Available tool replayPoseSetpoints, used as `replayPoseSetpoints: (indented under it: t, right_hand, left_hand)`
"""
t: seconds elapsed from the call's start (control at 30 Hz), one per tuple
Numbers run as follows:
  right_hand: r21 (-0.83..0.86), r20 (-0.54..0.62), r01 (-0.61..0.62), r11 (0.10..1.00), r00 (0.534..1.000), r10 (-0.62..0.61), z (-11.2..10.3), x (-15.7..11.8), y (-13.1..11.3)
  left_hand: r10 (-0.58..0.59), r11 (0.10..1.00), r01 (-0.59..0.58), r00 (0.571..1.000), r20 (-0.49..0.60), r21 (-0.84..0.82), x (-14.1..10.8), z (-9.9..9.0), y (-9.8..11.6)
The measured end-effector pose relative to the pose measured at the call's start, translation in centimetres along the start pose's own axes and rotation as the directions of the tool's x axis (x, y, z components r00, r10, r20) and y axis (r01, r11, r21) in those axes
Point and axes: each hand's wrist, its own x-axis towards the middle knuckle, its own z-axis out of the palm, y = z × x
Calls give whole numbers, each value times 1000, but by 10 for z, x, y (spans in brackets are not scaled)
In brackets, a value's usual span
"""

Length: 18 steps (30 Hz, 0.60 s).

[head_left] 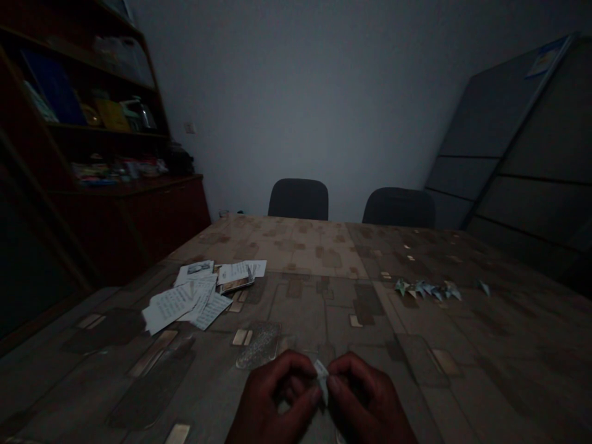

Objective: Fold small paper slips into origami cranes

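Observation:
Close to the near edge of the table, a small folded piece of pale paper [322, 383] is pinched between my two hands. My left hand [277, 394] grips its left side with thumb and forefinger. From the other side, the thumb and forefinger of my right hand [367, 394] press on it. Parts of the paper are hidden behind the fingertips. Off to the right stands a row of small folded paper pieces [428, 290], with a single folded piece [483, 287] apart from them. To the left lie several loose printed paper sheets [180, 302], overlapping.
The table [300, 308] wears a patterned brown cloth. Two dark chairs [298, 198] stand at its far side before a pale wall. A wooden cabinet [171, 209] with filled shelves rises at the left, and grey panelled doors [476, 123] at the right.

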Motion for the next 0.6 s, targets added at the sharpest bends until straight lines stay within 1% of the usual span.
replayPoseSetpoints:
  t: [0.17, 0.23, 0.3, 0.43, 0.53, 0.6]
  right_hand:
    - [-16, 11, 11, 1000, 1000, -10, 0, 0, -2]
    - [-20, 22, 19, 1000, 1000, -18, -1, 0, -2]
    - [-52, 9, 42, 998, 999, -42, -1, -1, -2]
    - [-203, -61, 144, 969, 985, -160, -1, -4, 1]
    - [-280, -32, 260, 924, 960, -280, -1, -4, 5]
    - [-302, -8, 313, 901, 944, -330, -1, -3, 7]
  left_hand:
    - [-90, 992, 92, 996, 27, -91, 0, 2, -5]
    - [-125, 980, 131, 991, 54, -152, 1, 3, -9]
    - [-149, 963, 164, 985, 83, -213, 1, 4, -11]
    - [-184, 935, 199, 980, 77, -295, 2, 4, -11]
    - [-210, 909, 221, 975, 69, -353, 2, 5, -7]
    - [-214, 902, 225, 974, 72, -369, 1, 5, -5]
